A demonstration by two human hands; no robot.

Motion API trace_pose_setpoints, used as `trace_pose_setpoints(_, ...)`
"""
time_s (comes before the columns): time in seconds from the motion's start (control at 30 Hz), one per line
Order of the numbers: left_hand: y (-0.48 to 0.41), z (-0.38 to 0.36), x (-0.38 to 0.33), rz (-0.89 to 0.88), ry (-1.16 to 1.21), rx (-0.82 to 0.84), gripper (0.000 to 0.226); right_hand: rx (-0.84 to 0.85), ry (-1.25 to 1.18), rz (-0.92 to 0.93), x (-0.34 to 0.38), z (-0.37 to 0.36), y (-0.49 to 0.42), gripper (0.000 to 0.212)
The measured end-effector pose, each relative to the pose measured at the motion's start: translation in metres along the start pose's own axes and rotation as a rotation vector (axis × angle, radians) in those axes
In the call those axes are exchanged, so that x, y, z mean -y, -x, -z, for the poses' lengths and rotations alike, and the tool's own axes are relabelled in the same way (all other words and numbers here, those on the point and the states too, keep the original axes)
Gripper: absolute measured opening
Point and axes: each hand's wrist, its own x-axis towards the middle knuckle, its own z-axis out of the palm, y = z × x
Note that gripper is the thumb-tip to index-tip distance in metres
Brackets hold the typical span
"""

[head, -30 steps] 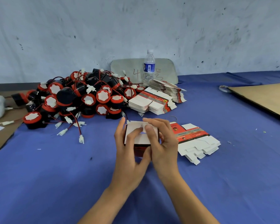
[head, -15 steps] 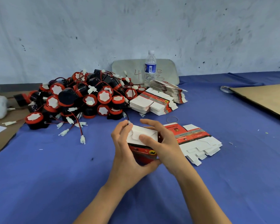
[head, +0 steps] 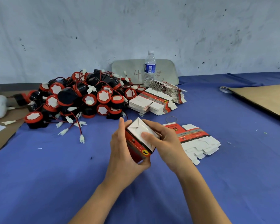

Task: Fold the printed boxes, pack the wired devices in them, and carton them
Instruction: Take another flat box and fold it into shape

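Grip was the nearest thing on my feed: the left hand [head: 124,152] wrapped the printed box [head: 137,147] and held it tilted over the blue cloth [head: 55,175], I judged so the right hand [head: 168,143], fingers curled behind it, could thumb the white end flap shut. Flat blanks [head: 199,141] lay just beside that hand, within reach. Farther off sat the heap of wired devices [head: 81,97], more stacked blanks [head: 153,102], a water bottle [head: 149,68] and the scuffed wall [head: 136,21].
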Motion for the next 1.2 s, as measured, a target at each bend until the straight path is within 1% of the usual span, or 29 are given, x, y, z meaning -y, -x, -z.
trace_pose_setpoints(0.1,-0.002,-0.001,0.000,-0.004,-0.032,-0.022,0.131,-0.053,0.082,0.039,-0.004,-0.006,0.000,0.033)
trace_pose_setpoints(0.2,-0.003,0.000,0.000,-0.004,-0.064,-0.022,0.138,-0.114,0.194,0.077,-0.008,-0.011,-0.001,0.034)
trace_pose_setpoints(0.4,-0.004,0.001,-0.001,-0.018,-0.129,-0.012,0.146,-0.157,0.269,0.128,-0.010,-0.016,-0.001,0.035)
trace_pose_setpoints(0.67,-0.005,0.002,-0.001,-0.047,-0.163,-0.020,0.150,-0.178,0.310,0.156,-0.010,-0.018,0.000,0.038)
trace_pose_setpoints(1.03,-0.006,0.004,-0.003,-0.087,-0.179,-0.002,0.147,-0.248,0.373,0.172,-0.015,-0.021,-0.002,0.038)
trace_pose_setpoints(1.2,-0.005,0.004,-0.003,-0.088,-0.172,0.010,0.146,-0.225,0.295,0.153,-0.018,-0.020,-0.002,0.037)
